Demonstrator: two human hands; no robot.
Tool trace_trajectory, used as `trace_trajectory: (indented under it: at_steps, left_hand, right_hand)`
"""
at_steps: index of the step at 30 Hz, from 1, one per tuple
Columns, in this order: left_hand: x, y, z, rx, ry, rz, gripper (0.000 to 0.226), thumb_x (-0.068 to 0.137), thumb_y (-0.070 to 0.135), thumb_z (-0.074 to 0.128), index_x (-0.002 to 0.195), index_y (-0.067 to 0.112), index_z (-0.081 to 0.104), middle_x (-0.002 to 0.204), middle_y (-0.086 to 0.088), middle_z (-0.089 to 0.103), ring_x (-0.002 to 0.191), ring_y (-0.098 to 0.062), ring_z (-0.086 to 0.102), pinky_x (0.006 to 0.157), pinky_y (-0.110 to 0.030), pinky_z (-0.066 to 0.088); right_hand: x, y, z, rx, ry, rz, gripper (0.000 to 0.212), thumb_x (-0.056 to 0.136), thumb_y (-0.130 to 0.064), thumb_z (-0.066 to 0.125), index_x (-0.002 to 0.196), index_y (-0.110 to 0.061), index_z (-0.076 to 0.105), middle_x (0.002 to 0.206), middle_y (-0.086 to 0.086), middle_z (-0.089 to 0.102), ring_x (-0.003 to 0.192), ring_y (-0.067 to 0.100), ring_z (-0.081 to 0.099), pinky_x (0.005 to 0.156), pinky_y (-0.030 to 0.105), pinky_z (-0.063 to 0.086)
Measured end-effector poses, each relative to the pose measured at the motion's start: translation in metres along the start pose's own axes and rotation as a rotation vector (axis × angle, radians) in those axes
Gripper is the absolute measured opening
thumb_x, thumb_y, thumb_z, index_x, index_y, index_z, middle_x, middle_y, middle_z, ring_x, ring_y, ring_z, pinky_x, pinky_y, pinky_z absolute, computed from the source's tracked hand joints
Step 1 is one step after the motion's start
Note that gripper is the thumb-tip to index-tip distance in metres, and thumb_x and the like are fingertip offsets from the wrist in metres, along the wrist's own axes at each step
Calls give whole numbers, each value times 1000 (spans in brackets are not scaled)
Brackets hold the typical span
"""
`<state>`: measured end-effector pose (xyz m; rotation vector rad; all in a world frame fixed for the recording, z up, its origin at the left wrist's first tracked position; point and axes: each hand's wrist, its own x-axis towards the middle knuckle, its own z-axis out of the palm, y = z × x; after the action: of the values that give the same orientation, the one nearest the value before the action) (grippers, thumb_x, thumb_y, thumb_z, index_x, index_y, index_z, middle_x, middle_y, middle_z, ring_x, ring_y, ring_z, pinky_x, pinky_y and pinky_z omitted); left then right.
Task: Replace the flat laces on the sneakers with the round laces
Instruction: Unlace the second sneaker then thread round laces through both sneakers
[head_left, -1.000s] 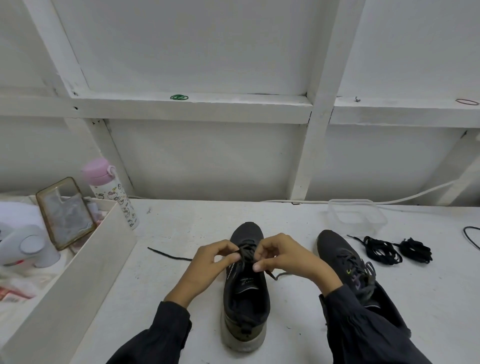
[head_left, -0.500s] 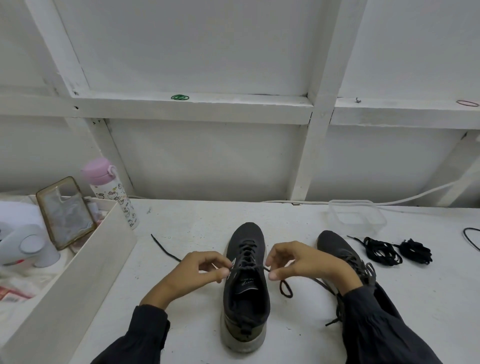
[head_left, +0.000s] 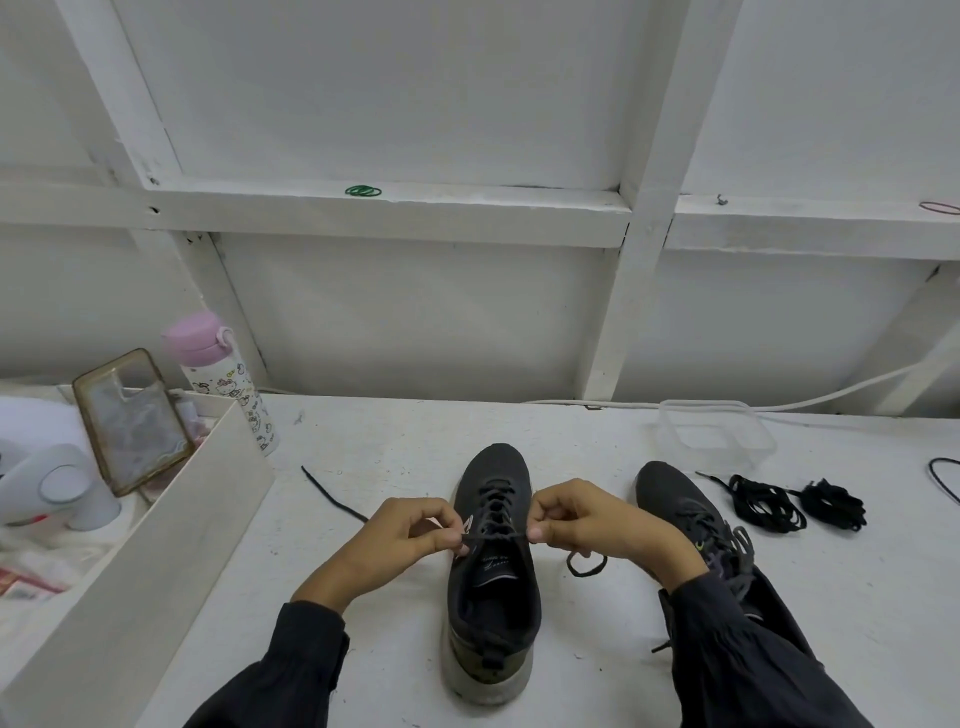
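Left grip (head_left: 400, 540) & right grip (head_left: 587, 525) each pinch a lace (head_left: 493, 534) end — closer in beside sneaker (head_left: 491, 597) than 0.5 s ago; lace taut, prob. tightening top eyelets.

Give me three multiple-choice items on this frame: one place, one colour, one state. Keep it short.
1. Where do the loose lace bundles lie?
A. left of the bottle
B. on the table, right of the right sneaker
C. between the two sneakers

2. What colour is the bottle's cap?
A. pink
B. green
C. blue

3. What are the left hand and right hand doing?
A. resting flat on the table
B. holding the bottle
C. pinching the lace on the middle sneaker

Answers:
1 B: both bundles sit on bare table beyond that shoe.
2 A: the cap is plainly pink.
3 C: each hand pinches a lace end near the top eyelets.
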<state>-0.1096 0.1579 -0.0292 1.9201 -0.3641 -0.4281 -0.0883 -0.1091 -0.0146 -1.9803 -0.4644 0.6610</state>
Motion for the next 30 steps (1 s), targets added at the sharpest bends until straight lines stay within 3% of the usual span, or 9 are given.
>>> trace_trajectory:
  at_steps: [5,7,11,15,17,19,22,27,30]
  left_hand:
    - [-4,2,0,-13,10,-9,11,93,11,64,83,14,67,88,-9,74,92,-20,72,97,-41,52]
    - [-6,4,-2,-1,-5,-24,10,90,22,68,82,18,70,85,-9,74,86,-21,71,92,-39,54]
    - [-13,8,-15,13,49,-75,34,84,48,70,69,17,69,74,-10,72,76,-20,67,83,-32,52]
    - [-18,22,-19,-277,136,-45,47,89,43,64,84,-4,62,89,-14,70,99,-30,69,76,-12,50]
    - [-16,28,-17,-453,145,16,55,93,39,58,93,-16,57,97,-17,67,106,-33,66,88,-29,55]
    - [-14,39,-13,-555,153,64,46,100,30,50,87,-14,55,101,-18,67,107,-33,64,92,-39,54]
    - [-12,56,-2,-680,188,50,31,95,26,49,84,-1,59,105,-20,68,106,-31,66,91,-40,55]
    - [-8,68,11,-800,212,12,28,95,20,53,98,-3,69,115,-22,68,111,-33,64,98,-45,52]
    - [-7,78,18,-832,266,-9,25,89,24,60,86,4,75,108,-20,71,102,-28,68,97,-46,53]
  right_hand:
    - [-2,-2,-1,52,-25,38,14,94,-12,63,80,-14,62,57,-4,46,50,9,36,47,19,30]
    - [-4,-3,-3,57,-25,65,14,93,-14,65,79,-13,64,57,-2,44,50,10,35,46,19,28]
    - [-20,-9,-17,32,-36,125,23,89,-27,70,73,-12,67,56,1,46,50,12,37,47,20,31]
    - [-34,-21,-27,190,6,18,33,90,-28,68,65,-10,57,58,1,48,49,15,40,56,26,37]
    - [-36,-26,-27,302,33,-60,30,89,-30,66,69,-8,57,64,7,47,52,18,42,57,26,37]
    - [-35,-30,-26,418,47,-128,25,85,-30,67,77,-7,64,69,12,49,55,20,45,58,27,39]
    - [-31,-38,-21,490,48,-176,24,82,-30,69,76,-8,64,69,9,53,55,21,48,61,26,41]
    - [-21,-59,-8,605,118,-168,37,83,-44,70,64,-14,59,60,3,46,44,13,39,51,22,35]
    - [-19,-70,-6,618,164,-202,26,90,-34,58,80,-13,69,67,3,49,49,13,41,50,20,35]
